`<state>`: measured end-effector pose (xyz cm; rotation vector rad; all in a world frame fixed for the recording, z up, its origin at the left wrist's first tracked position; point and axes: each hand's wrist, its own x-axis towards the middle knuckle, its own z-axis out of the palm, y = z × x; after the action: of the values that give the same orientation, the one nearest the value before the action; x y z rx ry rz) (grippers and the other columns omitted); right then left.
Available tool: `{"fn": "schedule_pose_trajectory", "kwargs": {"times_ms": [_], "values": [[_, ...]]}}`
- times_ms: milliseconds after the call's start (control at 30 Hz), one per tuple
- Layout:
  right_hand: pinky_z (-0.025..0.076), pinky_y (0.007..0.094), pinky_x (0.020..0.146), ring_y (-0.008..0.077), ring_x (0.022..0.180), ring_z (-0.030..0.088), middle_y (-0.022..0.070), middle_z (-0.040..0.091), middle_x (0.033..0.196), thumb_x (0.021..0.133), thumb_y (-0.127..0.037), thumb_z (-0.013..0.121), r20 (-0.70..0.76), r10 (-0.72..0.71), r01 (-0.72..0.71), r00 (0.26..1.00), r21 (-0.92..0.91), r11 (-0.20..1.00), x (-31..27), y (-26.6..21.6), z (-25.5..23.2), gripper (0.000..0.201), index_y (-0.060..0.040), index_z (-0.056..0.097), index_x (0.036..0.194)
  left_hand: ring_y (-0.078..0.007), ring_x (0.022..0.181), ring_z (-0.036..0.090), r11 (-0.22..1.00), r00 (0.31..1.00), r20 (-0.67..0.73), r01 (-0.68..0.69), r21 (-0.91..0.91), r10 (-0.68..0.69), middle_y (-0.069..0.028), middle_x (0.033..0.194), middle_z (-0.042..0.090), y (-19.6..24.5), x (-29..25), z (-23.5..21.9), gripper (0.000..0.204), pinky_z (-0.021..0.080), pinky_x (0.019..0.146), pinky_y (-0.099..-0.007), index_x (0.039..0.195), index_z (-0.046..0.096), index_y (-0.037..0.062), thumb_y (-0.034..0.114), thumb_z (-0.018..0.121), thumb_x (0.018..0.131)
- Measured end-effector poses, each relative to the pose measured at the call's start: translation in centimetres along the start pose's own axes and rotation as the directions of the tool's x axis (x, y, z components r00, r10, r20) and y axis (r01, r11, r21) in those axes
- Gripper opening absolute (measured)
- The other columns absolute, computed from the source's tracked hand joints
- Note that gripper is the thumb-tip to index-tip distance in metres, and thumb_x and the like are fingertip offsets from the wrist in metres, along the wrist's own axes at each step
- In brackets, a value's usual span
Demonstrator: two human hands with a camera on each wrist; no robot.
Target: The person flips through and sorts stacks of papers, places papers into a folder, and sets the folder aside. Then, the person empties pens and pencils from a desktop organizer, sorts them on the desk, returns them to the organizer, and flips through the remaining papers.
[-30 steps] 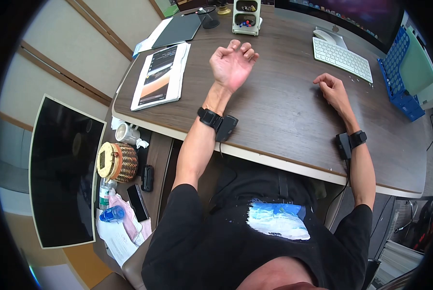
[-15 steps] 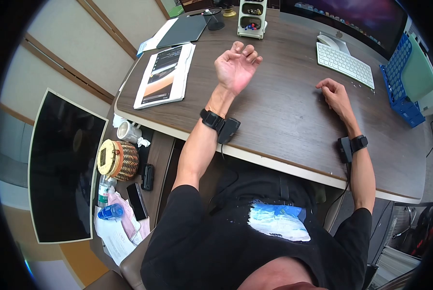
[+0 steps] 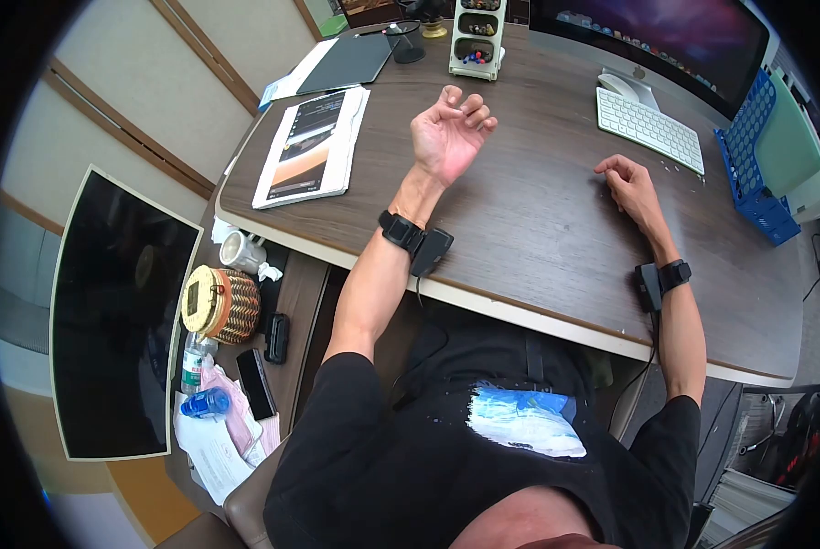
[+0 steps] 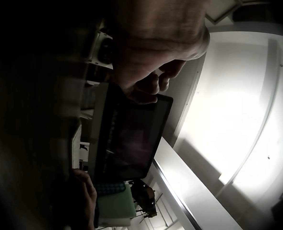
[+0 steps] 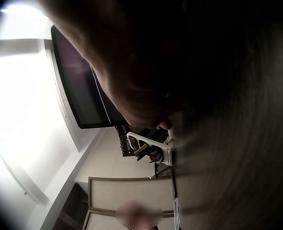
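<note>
1. The desk [image 3: 538,220] is the thing both hands rest on; its bare brown top lies under and between the fingers of the two hands.
2. The left hand [image 3: 446,137] lies with the palm turned up. Its fingers [image 3: 469,108] are loosely curled and hold nothing.
3. The right hand [image 3: 631,188] lies with the palm down. Its fingers [image 3: 606,166] are bent, the tips touch the desk, and they hold nothing.
4. The two hands are well apart, with only bare desk between them.
5. Beyond the left fingertips stands a pen holder [image 3: 476,37], near but not touching.
6. To the outer side of the left fingers lies an open magazine [image 3: 311,142], apart from the hand.
7. Beyond the right fingertips lies a white keyboard [image 3: 649,128], near but not touching. Behind it stands a monitor [image 3: 657,37].
8. To the outer side of the right fingers, further away, stands a blue rack [image 3: 753,146].
9. In the left wrist view the left hand [image 4: 156,43] is dark and close; curled fingers [image 4: 148,86] show in front of the monitor [image 4: 129,136].
10. In the right wrist view the right hand [image 5: 146,72] fills most of the picture, and I cannot tell there how the fingers lie.
</note>
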<state>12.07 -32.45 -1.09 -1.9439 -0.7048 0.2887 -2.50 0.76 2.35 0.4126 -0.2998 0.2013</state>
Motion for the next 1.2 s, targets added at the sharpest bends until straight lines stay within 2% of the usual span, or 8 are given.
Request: {"fn": "schedule_pose_trajectory", "kwargs": {"times_ms": [300,633,700,1200], "values": [[0.039,0.0244,0.049,0.0037,0.057,0.046,-0.0061,0.056,0.07,0.104,-0.014,0.054,0.01,0.0,0.0,1.0,0.012,1.0,-0.14,-0.12,0.0,0.023,-0.0037,0.074,0.111,-0.0179,0.081,0.04,1.0,0.999,0.031,0.024,-0.019,-0.023,-0.0023,0.088,0.039,0.06,0.02,-0.38,0.018,0.042,0.084,-0.0369,0.092,0.047,0.0137,-0.002,0.05,0.084],[0.037,0.0213,0.048,0.0018,0.056,0.046,-0.0081,0.055,0.07,0.107,-0.013,0.056,0.01,-0.004,0.004,1.0,-0.004,1.0,-0.22,0.0,0.0,0.019,-0.0048,0.073,0.112,-0.0182,0.081,0.042,0.999,1.0,-0.025,0.002,-0.041,-0.003,-0.0037,0.089,0.041,-0.01,-0.14,-0.06,0.016,0.043,0.085,-0.0368,0.094,0.048,0.0129,-0.001,0.05,0.086],[0.04,0.0244,0.049,0.0041,0.056,0.048,-0.005,0.057,0.071,0.102,-0.013,0.054,0.012,0.0,-0.001,1.0,0.012,1.0,-0.07,-0.07,-0.07,0.023,-0.0036,0.074,0.109,-0.0183,0.081,0.043,0.999,1.0,-0.015,0.004,-0.039,-0.004,-0.0041,0.09,0.041,0.01,-0.15,-0.17,0.016,0.043,0.085,-0.0372,0.094,0.048,0.0127,-0.001,0.05,0.086],[0.041,0.0255,0.049,0.0043,0.056,0.048,-0.0048,0.057,0.069,0.103,-0.013,0.055,0.014,-0.016,0.016,1.0,0.014,1.0,0.03,0.12,-0.15,0.023,-0.003,0.075,0.11,-0.018,0.08,0.044,0.999,0.999,-0.046,-0.001,-0.041,-0.001,-0.0046,0.09,0.041,-0.07,-0.09,-0.3,0.017,0.047,0.085,-0.0381,0.095,0.049,0.0121,-0.004,0.051,0.09]]}}
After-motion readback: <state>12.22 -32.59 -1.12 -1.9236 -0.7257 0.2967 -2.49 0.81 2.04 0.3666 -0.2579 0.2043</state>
